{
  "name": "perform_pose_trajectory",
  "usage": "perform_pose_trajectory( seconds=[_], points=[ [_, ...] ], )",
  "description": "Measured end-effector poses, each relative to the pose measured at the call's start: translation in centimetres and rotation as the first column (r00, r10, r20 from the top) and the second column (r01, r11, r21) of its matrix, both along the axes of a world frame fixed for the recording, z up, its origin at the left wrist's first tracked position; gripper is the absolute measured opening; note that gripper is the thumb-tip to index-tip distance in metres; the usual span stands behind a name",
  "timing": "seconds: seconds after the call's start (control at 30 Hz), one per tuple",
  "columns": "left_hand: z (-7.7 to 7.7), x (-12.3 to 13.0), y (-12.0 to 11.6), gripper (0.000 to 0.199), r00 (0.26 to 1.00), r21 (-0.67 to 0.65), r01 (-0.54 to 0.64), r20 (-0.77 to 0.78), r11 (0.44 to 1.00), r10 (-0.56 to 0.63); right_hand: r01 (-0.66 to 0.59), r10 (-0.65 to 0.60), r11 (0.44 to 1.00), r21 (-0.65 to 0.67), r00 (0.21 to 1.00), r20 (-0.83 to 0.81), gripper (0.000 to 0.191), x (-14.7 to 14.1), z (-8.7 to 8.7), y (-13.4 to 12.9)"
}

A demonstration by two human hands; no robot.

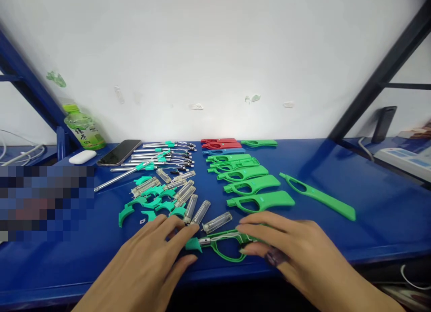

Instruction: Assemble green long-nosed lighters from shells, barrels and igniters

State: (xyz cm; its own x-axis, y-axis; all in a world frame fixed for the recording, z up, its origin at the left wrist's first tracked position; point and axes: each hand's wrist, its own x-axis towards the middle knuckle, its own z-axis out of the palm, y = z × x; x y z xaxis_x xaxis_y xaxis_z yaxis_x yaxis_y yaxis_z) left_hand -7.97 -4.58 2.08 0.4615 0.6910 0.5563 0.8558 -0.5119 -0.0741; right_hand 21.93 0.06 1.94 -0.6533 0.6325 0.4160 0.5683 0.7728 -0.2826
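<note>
An open green lighter shell lies near the table's front edge, with a metal tube end and white wires laid along it. My right hand grips the shell's right part between thumb and fingers. My left hand has its thumb and index finger around a teal trigger piece at the shell's left end. Just above lies a clear fuel tank. More clear tanks and teal triggers are heaped to the left. Several green shells are lined up behind my right hand.
Metal rods with wires lie back left, near a phone, a white case and a green bottle. Red shells and a blue shell lie at the back. One green shell lies right.
</note>
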Motion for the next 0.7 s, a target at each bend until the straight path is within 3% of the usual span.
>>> perform_pose_trajectory(
  seconds=[0.17,0.37,0.5,0.7],
  points=[
    [0.8,0.1,0.3,0.032,0.995,-0.003,0.101,0.000,0.995,-0.101,0.059,-0.060,0.998,-0.023,0.997,-0.041,0.050,2.5,-0.8,-0.6],
    [1.1,0.6,0.0,0.028,0.995,-0.041,0.081,0.053,0.996,-0.079,0.076,-0.097,0.982,-0.171,0.988,-0.117,0.057,2.6,-1.4,-0.8],
    [1.1,1.2,0.0,0.038,0.997,-0.052,0.073,0.036,0.996,-0.071,0.119,-0.134,0.981,-0.155,0.987,-0.091,0.056,2.6,-1.6,-1.0],
    [1.3,2.6,0.5,0.030,0.998,-0.006,0.051,0.023,0.999,-0.051,0.131,-0.142,0.981,-0.144,0.988,-0.063,0.048,2.7,-1.8,-0.9]
  ],
)
